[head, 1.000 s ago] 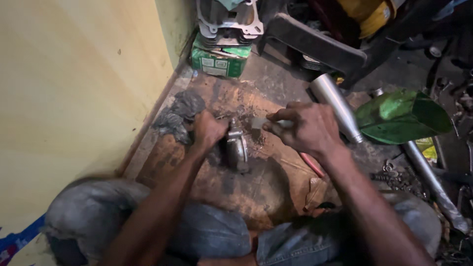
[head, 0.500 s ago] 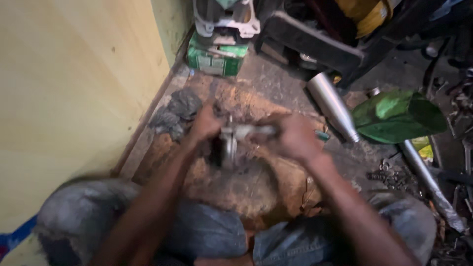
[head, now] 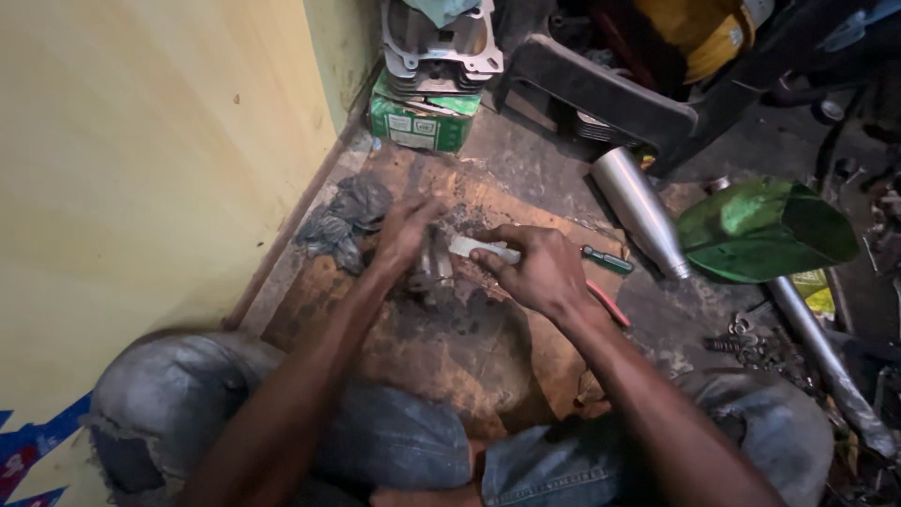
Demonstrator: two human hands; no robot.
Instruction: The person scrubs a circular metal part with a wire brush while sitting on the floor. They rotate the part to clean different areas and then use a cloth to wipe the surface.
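On stained cardboard [head: 488, 347], left hand [head: 404, 235] grips a grimy metal part [head: 434, 268]; right hand [head: 535, 272] fingers pinch a flat strip [head: 483, 249].

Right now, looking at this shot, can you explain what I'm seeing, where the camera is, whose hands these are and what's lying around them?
The picture comes from a camera worn on a person's head, looking down at their own two bare hands; the knees in grey jeans at the bottom are theirs too. They sit on a dirty workshop floor beside a yellow wall.

The left hand steadies a small grey metal engine part standing on a stained brown cardboard sheet. The right hand holds a small pale flat piece against that part; what it is exactly cannot be told.

Around them lie a crumpled grey rag, a green-handled screwdriver, a shiny silver tapered exhaust pipe, a green curved metal cover and a green and white cardboard box with a finned metal cylinder on top.
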